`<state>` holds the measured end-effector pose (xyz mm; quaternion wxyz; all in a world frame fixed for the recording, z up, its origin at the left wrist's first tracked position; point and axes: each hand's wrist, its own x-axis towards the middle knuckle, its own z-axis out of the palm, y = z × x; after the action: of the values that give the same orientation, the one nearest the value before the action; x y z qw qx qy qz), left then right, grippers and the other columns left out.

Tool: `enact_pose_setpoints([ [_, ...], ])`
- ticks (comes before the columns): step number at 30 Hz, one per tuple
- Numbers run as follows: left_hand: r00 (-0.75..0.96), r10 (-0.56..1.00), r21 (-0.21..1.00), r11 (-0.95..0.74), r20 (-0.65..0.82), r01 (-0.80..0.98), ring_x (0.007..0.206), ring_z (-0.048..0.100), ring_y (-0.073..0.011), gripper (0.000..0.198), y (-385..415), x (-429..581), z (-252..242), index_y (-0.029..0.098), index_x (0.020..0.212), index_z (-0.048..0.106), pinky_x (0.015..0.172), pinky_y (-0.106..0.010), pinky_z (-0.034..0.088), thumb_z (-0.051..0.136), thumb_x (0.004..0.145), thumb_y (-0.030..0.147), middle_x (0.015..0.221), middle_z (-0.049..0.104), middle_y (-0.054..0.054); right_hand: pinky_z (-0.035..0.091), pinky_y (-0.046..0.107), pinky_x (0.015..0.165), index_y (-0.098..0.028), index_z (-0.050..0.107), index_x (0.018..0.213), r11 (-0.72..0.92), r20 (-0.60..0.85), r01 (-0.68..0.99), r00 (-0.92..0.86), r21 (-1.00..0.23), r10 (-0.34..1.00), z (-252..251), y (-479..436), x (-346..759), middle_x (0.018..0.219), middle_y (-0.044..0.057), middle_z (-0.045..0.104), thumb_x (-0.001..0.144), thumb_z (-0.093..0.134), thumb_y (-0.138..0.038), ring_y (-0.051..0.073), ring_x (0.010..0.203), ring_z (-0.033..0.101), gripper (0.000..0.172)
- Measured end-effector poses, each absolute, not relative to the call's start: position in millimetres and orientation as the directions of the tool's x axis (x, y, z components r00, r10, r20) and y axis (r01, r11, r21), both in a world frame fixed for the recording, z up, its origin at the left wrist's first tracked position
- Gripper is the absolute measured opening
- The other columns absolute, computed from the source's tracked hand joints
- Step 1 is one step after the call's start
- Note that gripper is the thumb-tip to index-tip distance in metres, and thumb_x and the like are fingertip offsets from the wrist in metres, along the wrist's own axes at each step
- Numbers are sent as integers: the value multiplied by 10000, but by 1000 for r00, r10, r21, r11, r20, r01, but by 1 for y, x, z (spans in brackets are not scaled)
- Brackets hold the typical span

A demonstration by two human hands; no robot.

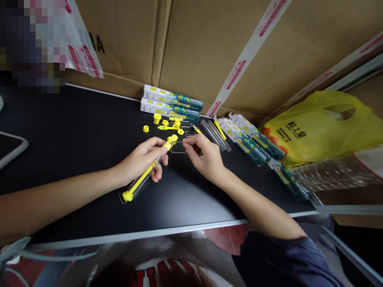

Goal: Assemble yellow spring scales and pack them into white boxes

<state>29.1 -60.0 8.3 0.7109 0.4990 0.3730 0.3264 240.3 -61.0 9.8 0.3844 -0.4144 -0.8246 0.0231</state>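
Observation:
My left hand [149, 153] is wrapped round a spring scale [140, 180], a clear tube with a yellow inner strip and yellow end caps. The scale is tilted, with one end toward the lower left, where a small wire loop [122, 198] sticks out. At its upper yellow end, a bent wire handle [177, 152] meets the cap. My right hand [206, 157] pinches that wire between thumb and fingers. Whether both wire ends sit in the cap, I cannot tell. Beyond my hands lie loose yellow caps [146, 128], clear tubes [213, 136] and wire hooks.
Printed spring scale boxes [172, 109] are stacked at the back of the black table [89, 131], with more boxes [243, 139] to the right. A yellow plastic bag [317, 127] stands at the far right. A phone-like device [12, 149] lies left. Large cardboard [197, 48] rises behind.

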Motion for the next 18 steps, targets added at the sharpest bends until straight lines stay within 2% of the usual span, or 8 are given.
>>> enact_pose_setpoints([
  [4,505,830,948,311,-236,-68,359,565,-95,135,-60,29,11,199,973,503,326,-185,460,581,927,300,677,586,47,549,302,720,-251,666,976,693,645,690,-434,-210,628,7,-62,242,919,54,773,994,511,-258,193,817,730,156],
  [11,528,811,950,312,-254,-21,343,555,-90,108,-59,29,11,207,916,463,305,-173,433,535,954,279,671,572,58,530,235,668,-216,679,1036,706,676,708,-514,-12,528,13,-64,241,861,25,776,1006,515,-205,145,737,725,167],
  [18,545,795,956,291,-267,44,342,551,-86,104,-57,28,8,213,912,438,308,-179,442,500,978,265,666,558,74,526,213,675,-195,665,1010,702,661,712,-520,-15,541,16,-68,238,895,28,783,988,528,-160,139,768,739,144],
])
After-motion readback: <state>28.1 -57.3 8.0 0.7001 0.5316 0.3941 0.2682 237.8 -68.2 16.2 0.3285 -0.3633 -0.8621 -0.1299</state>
